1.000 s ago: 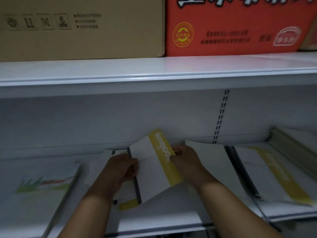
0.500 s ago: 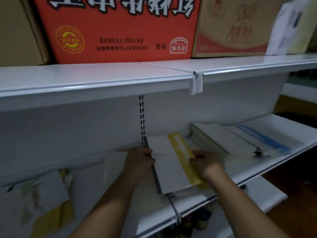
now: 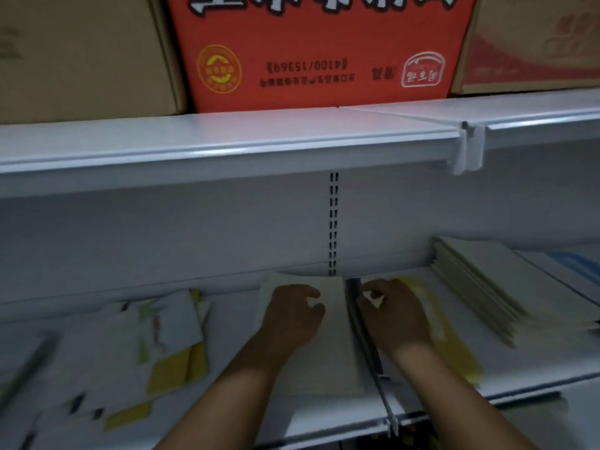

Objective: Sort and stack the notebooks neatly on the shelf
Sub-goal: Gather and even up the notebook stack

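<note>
Rests left hand (image 3: pixel 292 316) on a plain notebook (image 3: pixel 331 358) on the lower shelf (image 3: pixel 232 319), fingers curled; cannot tell whether gripping. Pinches with right hand (image 3: pixel 393 315) a white corner of a yellow-striped notebook (image 3: pixel 438 332), just right of the left hand. Shows a stack of notebooks (image 3: pixel 480 287) right of the right hand, loose notebooks (image 3: pixel 130 345) left of the left hand, a red box (image 3: pixel 308 50) above both.

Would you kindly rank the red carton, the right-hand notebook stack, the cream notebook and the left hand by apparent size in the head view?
1. red carton, largest though cropped.
2. notebook stack and cream notebook look alike; both only partly visible, so unranked.
3. left hand, smallest.
</note>
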The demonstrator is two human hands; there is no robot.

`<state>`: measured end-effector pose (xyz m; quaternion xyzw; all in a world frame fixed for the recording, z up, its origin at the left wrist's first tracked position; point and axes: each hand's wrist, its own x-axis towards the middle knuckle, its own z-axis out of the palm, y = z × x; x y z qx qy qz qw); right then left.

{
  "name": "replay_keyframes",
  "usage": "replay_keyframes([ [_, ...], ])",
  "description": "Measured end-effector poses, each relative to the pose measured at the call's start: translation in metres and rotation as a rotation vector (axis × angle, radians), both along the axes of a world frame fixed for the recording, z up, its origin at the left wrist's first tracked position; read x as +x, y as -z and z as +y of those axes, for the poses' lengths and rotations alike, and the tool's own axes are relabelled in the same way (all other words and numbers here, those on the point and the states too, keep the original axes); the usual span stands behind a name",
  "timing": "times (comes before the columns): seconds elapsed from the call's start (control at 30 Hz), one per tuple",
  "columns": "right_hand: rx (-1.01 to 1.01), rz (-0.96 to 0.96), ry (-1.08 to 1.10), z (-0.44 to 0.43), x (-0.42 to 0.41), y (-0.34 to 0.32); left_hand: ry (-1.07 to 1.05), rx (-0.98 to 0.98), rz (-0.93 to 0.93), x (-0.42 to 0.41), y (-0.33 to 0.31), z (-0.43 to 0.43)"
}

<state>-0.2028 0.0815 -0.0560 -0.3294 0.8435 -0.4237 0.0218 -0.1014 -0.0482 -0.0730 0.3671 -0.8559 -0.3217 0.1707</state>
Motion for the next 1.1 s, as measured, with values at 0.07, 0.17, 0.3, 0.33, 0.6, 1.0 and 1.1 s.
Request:
replay_keyframes([
  [0.07, -0.059, 0.036, -0.17, -0.03, 0.039, -0.005, -0.081, -0.04, 0.005, 0.031, 0.002, -0.017],
  [0.17, -0.06, 0.02, -0.391, -0.072, 0.092, -0.004, -0.224, -0.072, -0.007, 0.087, -0.003, -0.042],
  [0.3, 0.124, -0.02, -0.499, -0.124, 0.14, 0.011, -0.435, -0.061, 0.053, 0.169, -0.007, -0.075],
  [0.33, 0.204, -0.028, -0.505, -0.135, 0.148, 0.016, -0.473, -0.064, 0.053, 0.188, -0.007, -0.084],
  [0.6, 0.416, -0.046, -0.385, -0.179, 0.176, 0.05, -0.595, 0.075, -0.056, 0.267, 0.009, -0.129],
  [1.0, 0.32, -0.11, -0.265, -0.187, 0.184, 0.042, -0.61, 0.433, 0.294, 0.282, 0.0, -0.174],
  [1.1, 0.293, -0.159, -0.253, -0.184, 0.186, 0.044, -0.597, 0.455, 0.324, 0.283, 0.0, -0.175],
])
